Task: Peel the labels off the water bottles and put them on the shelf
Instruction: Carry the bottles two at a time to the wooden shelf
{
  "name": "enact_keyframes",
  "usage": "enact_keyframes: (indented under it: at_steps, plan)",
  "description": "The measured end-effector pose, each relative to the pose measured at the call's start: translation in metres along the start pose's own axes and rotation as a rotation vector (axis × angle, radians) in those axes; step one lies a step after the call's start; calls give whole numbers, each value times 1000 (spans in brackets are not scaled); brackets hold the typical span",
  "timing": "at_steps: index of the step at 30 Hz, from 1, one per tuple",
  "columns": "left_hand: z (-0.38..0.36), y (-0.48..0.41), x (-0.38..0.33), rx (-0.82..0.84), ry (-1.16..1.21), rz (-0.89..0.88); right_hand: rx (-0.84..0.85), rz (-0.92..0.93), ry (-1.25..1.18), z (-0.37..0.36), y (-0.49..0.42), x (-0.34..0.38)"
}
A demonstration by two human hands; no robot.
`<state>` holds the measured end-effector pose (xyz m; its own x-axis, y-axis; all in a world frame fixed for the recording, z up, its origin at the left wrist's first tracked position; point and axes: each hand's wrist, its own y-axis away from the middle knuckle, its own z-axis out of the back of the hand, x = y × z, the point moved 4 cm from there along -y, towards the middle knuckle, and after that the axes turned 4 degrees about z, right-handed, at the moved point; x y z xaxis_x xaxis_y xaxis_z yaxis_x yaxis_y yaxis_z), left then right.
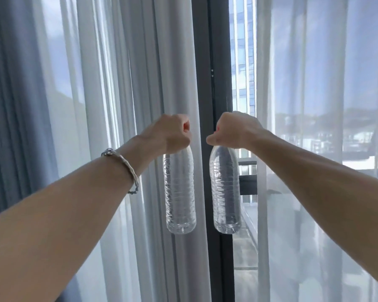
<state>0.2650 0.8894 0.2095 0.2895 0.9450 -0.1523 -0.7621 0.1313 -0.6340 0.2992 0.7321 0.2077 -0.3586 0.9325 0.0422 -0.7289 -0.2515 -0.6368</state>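
Necks are gripped so both hang upright, seemingly for carrying: left bottle point(179, 192) is held by left hand point(175, 132) just left of the frame point(214, 62), right bottle point(225, 190) by right hand point(234, 130) before it, labels absent.

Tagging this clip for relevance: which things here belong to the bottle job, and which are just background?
Job: left hand gripping the left bottle by its top; right hand gripping the right bottle likewise; no label shows on either.
Background: bracelet, sheer curtains, window frame.
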Motion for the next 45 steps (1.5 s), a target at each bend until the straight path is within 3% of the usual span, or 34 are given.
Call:
enact_keyframes:
  at_steps: [11,22,27,33,39,45]
  plan:
    - [36,21,32,-115,-152,10,-15,61,-33,5,-6,31]
    - [65,53,104,-143,-272,194,54,258,-134,-38,-35,108]
    - [82,98,173,-129,-271,354,91,424,-167,-91,-42,205]
    - [127,168,268,-38,-422,413,141,547,-265,-134,-48,354]
    - [225,248,353,-69,-574,576,141,706,-393,-116,-35,518]
    - [315,340,390,-146,-724,765,143,905,-518,-81,10,661]
